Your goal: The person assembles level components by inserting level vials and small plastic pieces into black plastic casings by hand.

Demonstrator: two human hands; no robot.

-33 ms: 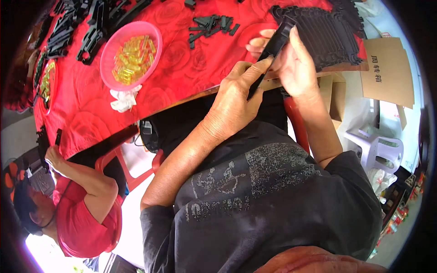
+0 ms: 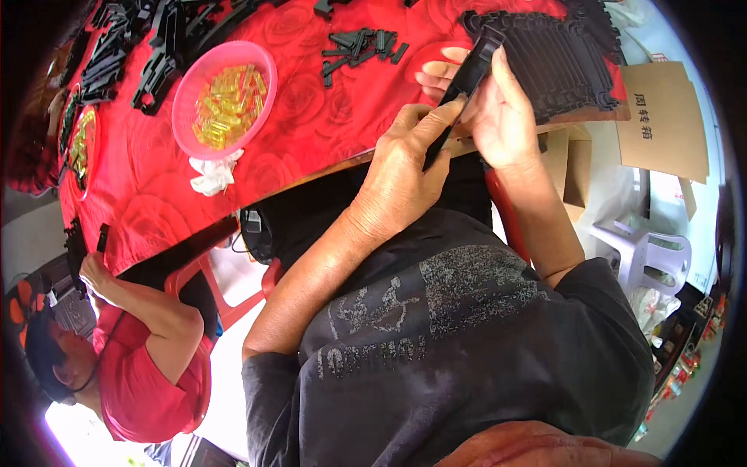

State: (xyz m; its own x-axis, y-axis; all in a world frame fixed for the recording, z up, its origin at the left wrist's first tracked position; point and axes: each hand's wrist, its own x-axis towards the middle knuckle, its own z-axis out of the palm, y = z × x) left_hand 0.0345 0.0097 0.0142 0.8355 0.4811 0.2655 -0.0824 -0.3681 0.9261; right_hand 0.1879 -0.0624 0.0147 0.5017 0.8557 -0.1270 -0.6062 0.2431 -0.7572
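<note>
Both bare forearms are rising from the lower frame toward the upper right, where the left hand [image 2: 401, 175] is curling its fingers closed and the right hand [image 2: 498, 117] is gripping, thumb extended, touching it.

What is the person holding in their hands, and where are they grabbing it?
A long black plastic strip: right hand grips its upper part, left hand pinches its lower end.

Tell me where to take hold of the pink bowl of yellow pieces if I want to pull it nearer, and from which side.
Grip the pink bowl by its thin raised rim at the edge nearest the table's front, likely with the left hand, which is closer. The rim there is bare, whereas black parts crowd the far side and a white crumpled cloth lies just below it. Both hands now hold a long black piece.
</note>
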